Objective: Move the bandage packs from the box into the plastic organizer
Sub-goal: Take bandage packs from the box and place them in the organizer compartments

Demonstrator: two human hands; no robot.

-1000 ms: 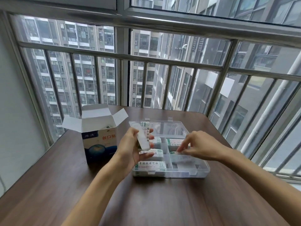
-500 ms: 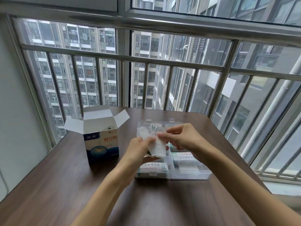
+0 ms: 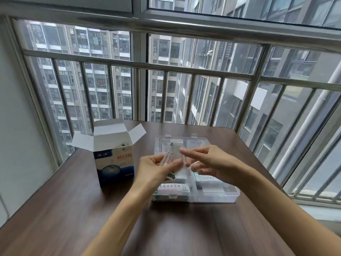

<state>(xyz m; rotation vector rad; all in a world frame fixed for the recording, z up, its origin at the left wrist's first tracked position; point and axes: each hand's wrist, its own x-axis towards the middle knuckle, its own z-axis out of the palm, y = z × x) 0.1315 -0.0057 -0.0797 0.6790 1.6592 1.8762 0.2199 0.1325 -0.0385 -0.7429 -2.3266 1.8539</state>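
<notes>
From the head camera, a dark brown wooden bench (image 3: 77,209) stood against a barred window (image 3: 184,71) that looked onto grey apartment towers. On the bench's left part stood a white and blue cardboard box (image 3: 115,163), upright, its top flaps open, with a little green-edged paper showing inside the opening. Just right of it, apart from it, lay a clear plastic organizer (image 3: 212,197) with its transparent lid folded back toward the window.

The left hand (image 3: 156,169) hovered over the organizer's left side, its grip curled round a bunch of thin white bandage packs with green printed edges (image 3: 168,159), held tilted. The right hand (image 3: 208,165) was beside it over the organizer's middle, fingers mostly straight and spread, one fingertip touching a white pack (image 3: 178,154) at the bunch's right edge; whether it pinched that pack could not be told.

Both hands hid the organizer's middle compartments. White packs with green lettering (image 3: 172,187) lay in the near-left compartment, and others lay blurred to the right.
</notes>
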